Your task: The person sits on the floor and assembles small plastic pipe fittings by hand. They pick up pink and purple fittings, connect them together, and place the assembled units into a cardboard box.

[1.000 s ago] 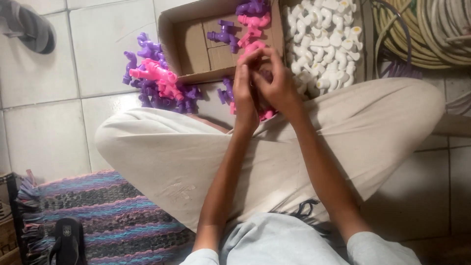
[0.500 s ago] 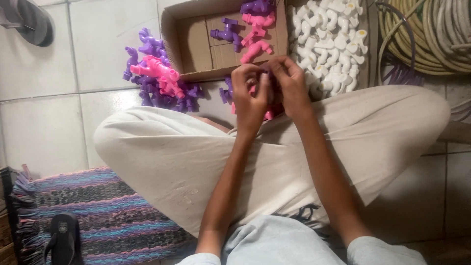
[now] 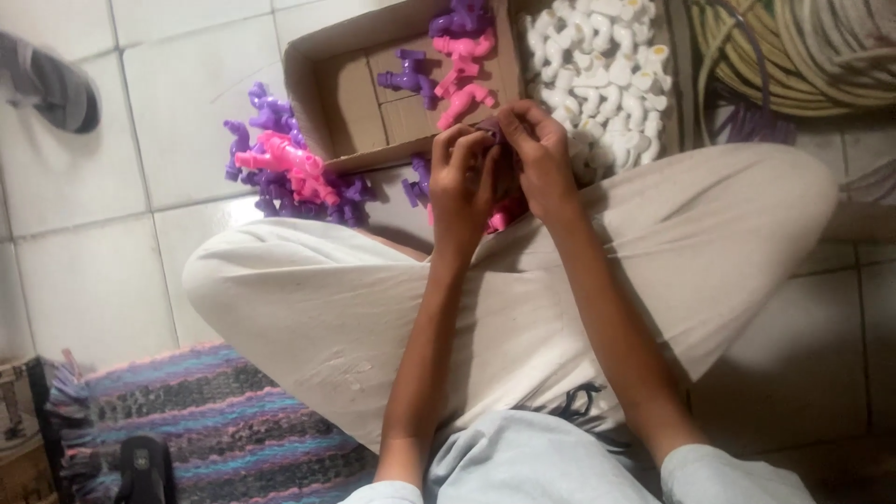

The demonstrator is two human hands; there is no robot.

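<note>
Above the crossed legs in pale trousers (image 3: 355, 308), both hands meet over the lap. The left hand (image 3: 464, 177) and right hand (image 3: 539, 161) curl their fingers shut around a small purple plastic piece (image 3: 493, 131), mostly hidden between them; a pink piece (image 3: 499, 219) peeks out below. Just beyond lies an open cardboard box (image 3: 327, 84) holding purple and pink fittings (image 3: 453, 56), beside a heap of white fittings (image 3: 602, 65). Left of the box, more purple and pink pieces (image 3: 285, 168) lie on the tiled floor (image 3: 84, 233).

Open brown cardboard box (image 3: 350, 89), top centre
</note>
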